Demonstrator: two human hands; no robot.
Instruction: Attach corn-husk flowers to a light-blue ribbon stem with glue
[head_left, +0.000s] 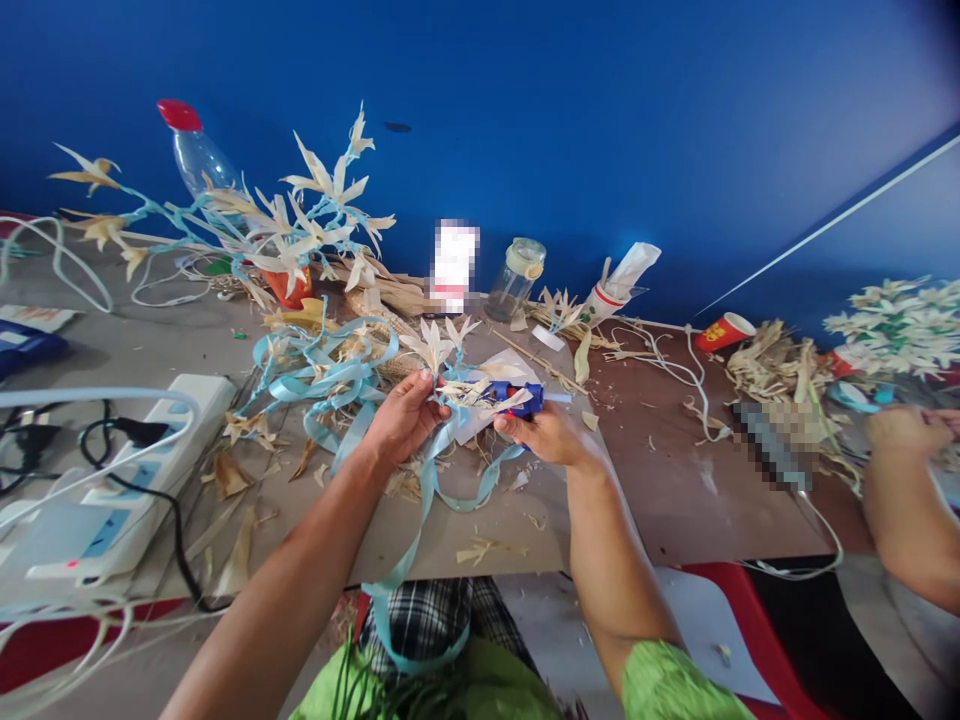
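My left hand point(405, 415) pinches the stem of a pale corn-husk flower point(429, 346), its petals pointing up. From there a light blue ribbon point(426, 485) hangs over the table edge toward my lap. My right hand point(551, 432) is wrapped round a blue glue gun point(531, 399), with a glue stick point(559, 397) poking out of its back. Its front points at the flower stem, partly hidden by husk strips, so I cannot tell whether the nozzle touches it. More blue ribbon point(360, 385) lies in loops left of my hands.
A branch of husk flowers point(322, 190) stands at the back left beside a red-capped bottle point(199, 155). A power strip point(150, 470) with cables sits at left. A jar point(516, 275) and a red cup point(725, 331) stand behind. Another person's arm point(904, 490) is at right.
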